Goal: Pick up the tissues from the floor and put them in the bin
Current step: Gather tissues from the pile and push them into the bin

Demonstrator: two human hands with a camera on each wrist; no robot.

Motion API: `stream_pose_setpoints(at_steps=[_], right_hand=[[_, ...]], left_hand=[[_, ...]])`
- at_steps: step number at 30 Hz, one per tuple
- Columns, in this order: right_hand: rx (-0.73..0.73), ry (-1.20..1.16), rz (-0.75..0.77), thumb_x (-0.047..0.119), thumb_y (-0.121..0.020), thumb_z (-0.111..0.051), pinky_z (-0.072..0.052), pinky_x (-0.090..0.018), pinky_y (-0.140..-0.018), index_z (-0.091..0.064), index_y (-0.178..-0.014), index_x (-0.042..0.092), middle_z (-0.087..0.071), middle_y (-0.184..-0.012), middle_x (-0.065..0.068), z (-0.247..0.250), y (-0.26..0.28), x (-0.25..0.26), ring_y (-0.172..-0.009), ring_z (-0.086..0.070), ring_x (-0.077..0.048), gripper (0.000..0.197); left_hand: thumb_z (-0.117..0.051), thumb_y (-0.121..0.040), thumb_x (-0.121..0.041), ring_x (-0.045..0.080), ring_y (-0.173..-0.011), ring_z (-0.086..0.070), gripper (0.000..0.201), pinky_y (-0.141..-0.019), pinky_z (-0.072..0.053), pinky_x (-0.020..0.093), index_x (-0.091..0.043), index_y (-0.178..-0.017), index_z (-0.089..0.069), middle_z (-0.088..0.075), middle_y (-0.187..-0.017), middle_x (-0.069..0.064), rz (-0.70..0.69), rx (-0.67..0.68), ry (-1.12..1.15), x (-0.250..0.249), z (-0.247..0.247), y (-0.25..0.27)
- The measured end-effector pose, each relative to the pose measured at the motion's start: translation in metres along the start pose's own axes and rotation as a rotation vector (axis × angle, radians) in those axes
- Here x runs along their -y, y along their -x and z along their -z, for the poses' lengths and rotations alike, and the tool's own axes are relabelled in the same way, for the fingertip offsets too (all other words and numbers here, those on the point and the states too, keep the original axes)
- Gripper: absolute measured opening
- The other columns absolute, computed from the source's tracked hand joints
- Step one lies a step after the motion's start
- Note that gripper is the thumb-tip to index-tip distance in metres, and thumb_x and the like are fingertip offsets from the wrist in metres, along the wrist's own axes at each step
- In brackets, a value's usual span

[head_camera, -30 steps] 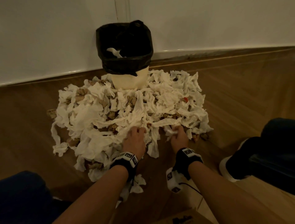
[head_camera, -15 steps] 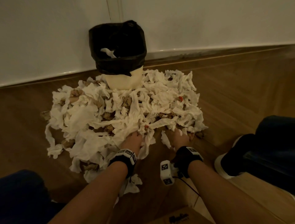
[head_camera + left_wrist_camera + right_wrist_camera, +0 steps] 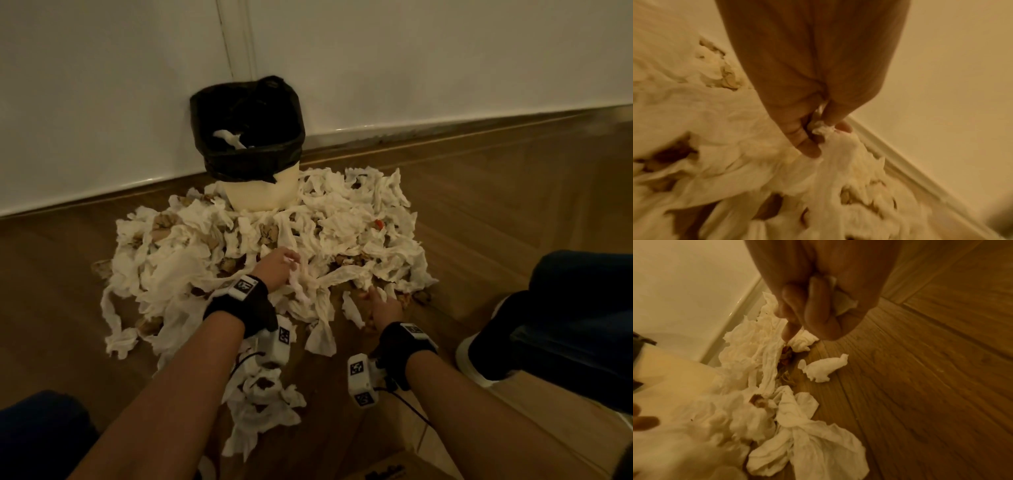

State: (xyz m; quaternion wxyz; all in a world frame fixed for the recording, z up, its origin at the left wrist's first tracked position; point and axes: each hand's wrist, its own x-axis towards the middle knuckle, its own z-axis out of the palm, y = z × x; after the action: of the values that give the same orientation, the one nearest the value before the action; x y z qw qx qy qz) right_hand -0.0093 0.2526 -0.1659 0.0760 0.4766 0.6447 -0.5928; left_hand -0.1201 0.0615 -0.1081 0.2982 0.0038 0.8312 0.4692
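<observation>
A wide heap of crumpled white tissues (image 3: 191, 260) mixed with brown scraps covers the wooden floor in front of a cream bin (image 3: 260, 192) lined with a black bag; a white tissue lies inside it. My left hand (image 3: 286, 265) is raised over the heap's middle and grips a long twisted strand of tissue (image 3: 823, 129) that trails down to the heap. My right hand (image 3: 382, 301) is low at the heap's near right edge, fingers curled round a small wad of tissue (image 3: 844, 302).
The bin stands against a white wall (image 3: 411, 61) with a skirting board. A small clump of tissues (image 3: 263, 411) lies near me between my forearms. My dark-clad knee and white shoe (image 3: 479, 359) are at the right, another knee at the lower left. A cardboard box corner (image 3: 387, 472) shows at the bottom.
My left hand has lifted away from the floor and forward, pulling a strand of tissue up with it. My right hand stays at the heap's near edge.
</observation>
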Motion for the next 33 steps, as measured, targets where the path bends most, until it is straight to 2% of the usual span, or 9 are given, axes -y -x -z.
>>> stream_pose_setpoints(at_steps=[5,9,12,15,20,25,28,31,33], right_hand=[[0.004,0.05,0.021,0.044,-0.097,-0.039,-0.035,-0.024,-0.042,-0.05,-0.132,0.012,-0.048,-0.057,-0.006,0.004,0.008,0.012,-0.045,-0.042,-0.017,0.048],[0.09,-0.091,-0.03,0.059,-0.095,-0.022,-0.023,-0.019,-0.039,-0.068,-0.082,0.011,-0.026,-0.045,0.001,0.002,0.016,0.022,-0.035,-0.022,-0.013,0.068],[0.175,-0.3,-0.123,0.055,-0.097,-0.014,-0.018,-0.017,-0.04,-0.058,-0.077,0.009,-0.026,-0.052,-0.001,0.003,0.022,0.031,-0.041,-0.017,-0.013,0.067],[0.176,-0.336,-0.129,0.041,-0.099,-0.026,-0.021,-0.016,-0.035,-0.048,-0.076,0.013,-0.033,-0.059,-0.003,0.002,0.029,0.046,-0.046,-0.024,-0.014,0.042],[0.302,-0.468,-0.063,0.026,-0.099,-0.042,-0.029,-0.017,-0.033,-0.054,-0.124,0.014,-0.052,-0.096,-0.011,-0.004,0.037,0.076,-0.053,-0.038,-0.013,0.03],[0.493,-0.412,0.036,0.032,-0.099,-0.043,-0.031,-0.015,-0.031,-0.057,-0.104,0.008,-0.055,-0.075,-0.01,-0.008,0.048,0.108,-0.033,-0.041,-0.009,0.029],[0.537,-0.312,0.107,0.042,-0.096,-0.046,-0.022,-0.014,-0.033,-0.051,-0.07,0.01,-0.048,-0.059,-0.004,-0.015,0.053,0.125,-0.033,-0.029,-0.008,0.041],[0.543,-0.331,0.114,0.05,-0.096,-0.039,-0.017,-0.017,-0.036,-0.038,-0.056,0.016,-0.035,-0.05,0.001,-0.018,0.062,0.144,-0.034,-0.024,-0.009,0.053],[0.564,-0.376,0.126,0.045,-0.096,-0.04,-0.019,-0.018,-0.036,-0.034,-0.054,0.018,-0.034,-0.052,0.002,-0.02,0.066,0.156,-0.034,-0.026,-0.009,0.05]], left_hand=[[-0.046,-0.094,-0.035,0.009,-0.041,-0.041,0.032,-0.045,-0.036,0.018,-0.015,-0.07,-0.054,-0.046,-0.051,-0.006,0.139,-0.112,0.804,-0.009,0.03,0.007],[-0.065,-0.086,-0.02,0.025,-0.094,-0.06,0.018,-0.067,-0.053,0.03,-0.016,-0.103,-0.06,-0.063,-0.105,0.011,0.133,-0.162,0.788,-0.006,0.042,0.015],[-0.055,-0.092,-0.009,0.034,-0.132,-0.038,0.059,-0.098,-0.041,0.045,-0.017,-0.145,-0.03,-0.035,-0.148,0.012,0.158,-0.088,0.791,-0.008,0.052,0.013],[-0.042,-0.1,-0.025,0.033,-0.136,-0.033,0.047,-0.11,-0.031,0.049,-0.023,-0.145,-0.03,-0.03,-0.151,0.009,0.17,-0.039,0.721,-0.015,0.061,0.015],[-0.037,-0.101,-0.015,0.027,-0.087,-0.061,0.037,-0.072,-0.052,0.035,-0.006,-0.136,-0.044,-0.064,-0.108,0.015,0.208,-0.088,0.794,-0.022,0.065,0.019],[-0.027,-0.102,-0.009,0.008,-0.029,-0.047,0.041,-0.031,-0.037,0.015,0.005,-0.14,-0.032,-0.052,-0.04,0.001,0.244,-0.089,0.775,-0.028,0.068,0.021],[-0.026,-0.103,-0.027,0.008,-0.026,-0.042,0.033,-0.028,-0.029,0.011,-0.008,-0.118,-0.049,-0.05,-0.038,-0.001,0.244,-0.056,0.9,-0.039,0.074,0.022],[-0.036,-0.094,-0.055,0.019,-0.053,-0.057,0.051,-0.056,-0.049,0.022,-0.01,-0.087,-0.058,-0.06,-0.063,0.005,0.219,-0.104,0.904,-0.065,0.083,0.024],[-0.049,-0.09,-0.051,0.017,-0.052,-0.056,0.042,-0.056,-0.049,0.024,-0.011,-0.082,-0.058,-0.056,-0.066,0.004,0.184,-0.057,0.892,-0.083,0.092,0.027]])
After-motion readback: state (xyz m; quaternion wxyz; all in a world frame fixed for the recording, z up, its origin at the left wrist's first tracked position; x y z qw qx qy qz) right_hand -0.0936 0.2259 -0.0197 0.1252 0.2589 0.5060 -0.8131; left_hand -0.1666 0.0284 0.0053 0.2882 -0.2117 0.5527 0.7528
